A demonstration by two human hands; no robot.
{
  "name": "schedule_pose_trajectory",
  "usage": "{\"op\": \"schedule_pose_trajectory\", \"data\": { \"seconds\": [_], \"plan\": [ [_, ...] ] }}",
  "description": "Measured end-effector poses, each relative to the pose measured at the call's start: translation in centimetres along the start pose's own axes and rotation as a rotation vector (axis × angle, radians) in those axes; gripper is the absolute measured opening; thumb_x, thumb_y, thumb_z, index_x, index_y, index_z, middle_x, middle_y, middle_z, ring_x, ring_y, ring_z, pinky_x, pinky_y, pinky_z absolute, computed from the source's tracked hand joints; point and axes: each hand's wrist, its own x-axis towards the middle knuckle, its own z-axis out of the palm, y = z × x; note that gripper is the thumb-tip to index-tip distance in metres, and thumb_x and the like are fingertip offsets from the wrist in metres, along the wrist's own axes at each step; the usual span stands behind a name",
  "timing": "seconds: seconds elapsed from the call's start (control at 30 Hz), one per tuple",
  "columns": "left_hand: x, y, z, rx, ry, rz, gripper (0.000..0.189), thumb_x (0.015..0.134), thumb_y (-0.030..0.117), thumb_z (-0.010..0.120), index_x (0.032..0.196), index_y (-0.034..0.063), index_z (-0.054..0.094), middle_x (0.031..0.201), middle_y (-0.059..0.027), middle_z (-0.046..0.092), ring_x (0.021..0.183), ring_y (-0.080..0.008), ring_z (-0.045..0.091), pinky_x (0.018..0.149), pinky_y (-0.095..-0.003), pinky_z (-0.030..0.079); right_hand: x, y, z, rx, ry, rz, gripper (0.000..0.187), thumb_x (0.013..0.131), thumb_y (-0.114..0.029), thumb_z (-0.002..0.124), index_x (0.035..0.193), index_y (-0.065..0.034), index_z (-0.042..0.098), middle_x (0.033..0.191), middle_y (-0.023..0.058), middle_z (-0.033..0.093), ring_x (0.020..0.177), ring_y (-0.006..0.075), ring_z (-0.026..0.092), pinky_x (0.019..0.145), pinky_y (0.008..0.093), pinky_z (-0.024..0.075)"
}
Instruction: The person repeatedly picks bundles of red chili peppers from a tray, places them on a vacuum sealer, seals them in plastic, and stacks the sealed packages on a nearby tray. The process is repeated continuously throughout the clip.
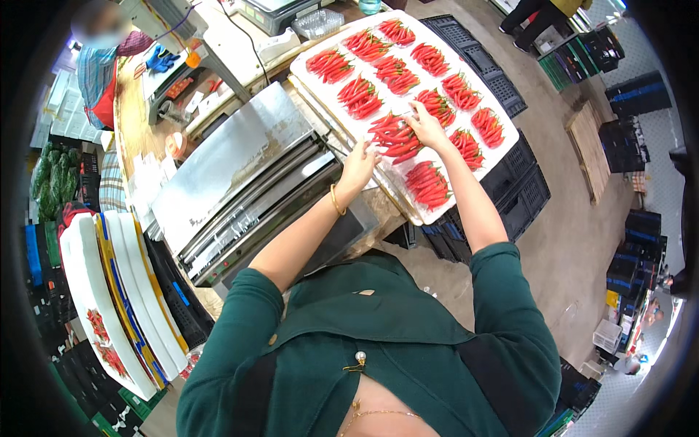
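Observation:
A clear-wrapped pack of red chillies (397,139) is between my two hands, above the near left part of a white foam tray (377,101). My left hand (357,165), a gold bangle at its wrist, grips the pack's left edge with bent fingers. At the upper right edge of the same pack, my right hand (427,127) pinches with thumb and forefinger. Several similar chilli packs surround it in rows, including one pack (427,184) at the tray's near end and another (360,97) farther back. The pack's underside is hidden.
A steel-topped wrapping machine (240,147) stands left of the tray. Behind it are a scale (281,13) and clear plastic punnets (318,23). Black crates (513,169) lie beyond the tray's right side. White foam boxes (98,295) stand lower left. A co-worker (98,71) is upper left.

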Motion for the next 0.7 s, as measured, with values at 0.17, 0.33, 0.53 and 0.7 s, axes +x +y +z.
{"op": "schedule_pose_trajectory", "data": {
  "seconds": [0.17,0.33,0.53,0.7],
  "plan": [
    [3.0,-2.6,-1.3,0.126,-0.103,-0.201,0.041,0.09,0.005,0.039,0.129,-0.0068,0.036,0.112,-0.015,0.055,0.097,-0.0199,0.058,0.084,-0.028,0.048,1.6,-0.6,2.5,-0.527,0.19,-0.193,0.031,0.081,-0.022,0.057,0.099,0.0025,0.057,0.098,0.0233,0.057,0.092,0.0394,0.055,0.082,0.0439,0.0434],
    [0.2,0.1,-1.6,0.328,-0.064,-0.208,0.037,0.086,0.011,0.046,0.12,-0.0042,0.05,0.104,-0.0139,0.059,0.088,-0.0165,0.059,0.075,-0.0266,0.049,6.5,-0.1,6.4,-0.185,0.334,-0.023,0.029,0.081,-0.02,0.056,0.101,0.0013,0.059,0.092,0.021,0.062,0.088,0.0348,0.059,0.079,0.0395,0.0463],
    [-4.0,4.1,-1.6,0.008,-0.162,-0.229,0.031,0.091,0.011,0.043,0.115,-0.0043,0.052,0.104,-0.0094,0.058,0.09,-0.0147,0.058,0.078,-0.0268,0.049,9.7,0.3,6.6,0.091,0.322,0.244,0.026,0.074,-0.018,0.067,0.093,-0.0014,0.062,0.084,0.0112,0.066,0.075,0.0202,0.063,0.067,0.0314,0.0501],
    [-6.6,4.8,-3.1,-0.078,-0.183,-0.205,0.026,0.092,0.01,0.041,0.111,-0.0019,0.054,0.104,-0.0074,0.057,0.091,-0.0137,0.057,0.079,-0.0264,0.048,10.1,-0.5,5.7,0.447,0.156,0.333,0.015,0.076,-0.011,0.065,0.085,0.0007,0.06,0.075,0.0057,0.062,0.06,0.0117,0.06,0.054,0.0243,0.0505]
  ]
}}
